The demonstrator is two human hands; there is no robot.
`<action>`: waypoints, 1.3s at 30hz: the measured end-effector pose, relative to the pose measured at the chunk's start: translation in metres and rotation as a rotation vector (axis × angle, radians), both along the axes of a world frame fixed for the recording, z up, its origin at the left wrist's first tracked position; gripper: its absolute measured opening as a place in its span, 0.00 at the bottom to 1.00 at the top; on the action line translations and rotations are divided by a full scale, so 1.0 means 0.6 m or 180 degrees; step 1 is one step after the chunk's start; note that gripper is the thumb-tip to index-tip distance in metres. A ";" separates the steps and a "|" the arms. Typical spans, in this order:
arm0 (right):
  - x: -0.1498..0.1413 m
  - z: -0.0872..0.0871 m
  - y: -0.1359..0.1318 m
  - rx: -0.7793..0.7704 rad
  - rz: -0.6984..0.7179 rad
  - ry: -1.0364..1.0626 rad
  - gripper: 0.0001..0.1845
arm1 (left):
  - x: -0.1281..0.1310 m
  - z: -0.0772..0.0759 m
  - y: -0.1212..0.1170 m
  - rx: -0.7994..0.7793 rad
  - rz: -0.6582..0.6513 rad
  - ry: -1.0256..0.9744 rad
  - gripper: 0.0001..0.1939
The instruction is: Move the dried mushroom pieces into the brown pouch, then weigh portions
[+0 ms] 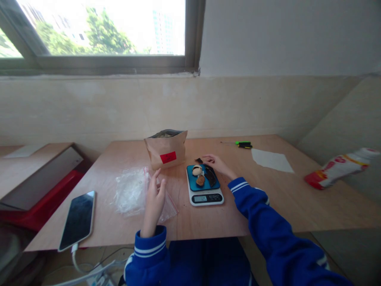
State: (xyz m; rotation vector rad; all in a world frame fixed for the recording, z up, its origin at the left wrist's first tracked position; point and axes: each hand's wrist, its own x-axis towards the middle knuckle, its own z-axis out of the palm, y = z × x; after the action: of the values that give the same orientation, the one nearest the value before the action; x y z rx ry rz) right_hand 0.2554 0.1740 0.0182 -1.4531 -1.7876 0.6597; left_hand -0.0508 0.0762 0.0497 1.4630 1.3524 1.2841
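A small kitchen scale [205, 197] with a blue top stands in the middle of the wooden table [268, 198]. A pale piece, a brown piece and a dark strip [210, 177] lie on it. My right hand [216, 163] rests just behind the scale, fingers on a small dark piece [199, 160] on the table. My left hand [154, 200] hovers edge-on over clear plastic zip bags [132, 192], fingers apart and holding nothing. An open brown paper pouch [166, 149] with a red label stands behind the bags.
A phone [77, 218] on a charging cable lies at the table's near left. A green-handled screwdriver [242, 144] and a white sheet [271, 160] lie far right. A red and white packet [339, 169] sits at the right edge. A red box [44, 198] stands left of the table.
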 end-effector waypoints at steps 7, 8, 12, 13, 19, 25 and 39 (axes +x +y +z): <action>-0.020 0.018 0.049 -0.0220 -0.0314 -0.0987 0.14 | -0.005 -0.007 -0.015 -0.0031 0.0010 -0.0008 0.23; -0.025 0.019 0.058 -0.0311 -0.0316 -0.1173 0.13 | -0.006 -0.006 -0.018 -0.0056 -0.0001 -0.0009 0.23; -0.043 0.021 0.079 -0.0602 -0.0307 -0.1792 0.11 | -0.009 -0.003 -0.032 -0.0104 -0.0047 -0.0003 0.23; -0.046 0.022 0.081 -0.0623 -0.0312 -0.1893 0.12 | -0.010 -0.002 -0.035 -0.0109 -0.0063 0.0002 0.22; -0.040 0.036 0.073 -0.0401 -0.0375 -0.1959 0.10 | -0.010 -0.003 -0.043 -0.0182 -0.0102 0.0020 0.23; -0.026 0.025 0.071 -0.0628 -0.0113 -0.1654 0.10 | -0.007 -0.006 -0.043 -0.0229 -0.0109 -0.0078 0.24; -0.016 0.039 0.069 -0.0570 -0.0157 -0.0831 0.04 | -0.028 0.000 -0.055 -0.0385 0.0138 -0.0164 0.25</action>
State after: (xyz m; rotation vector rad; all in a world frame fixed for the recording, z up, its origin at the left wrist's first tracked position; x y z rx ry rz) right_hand 0.2458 0.2154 0.0418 -1.7664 -1.9212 0.6419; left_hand -0.0677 0.0433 0.0498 1.3164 1.4098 1.2366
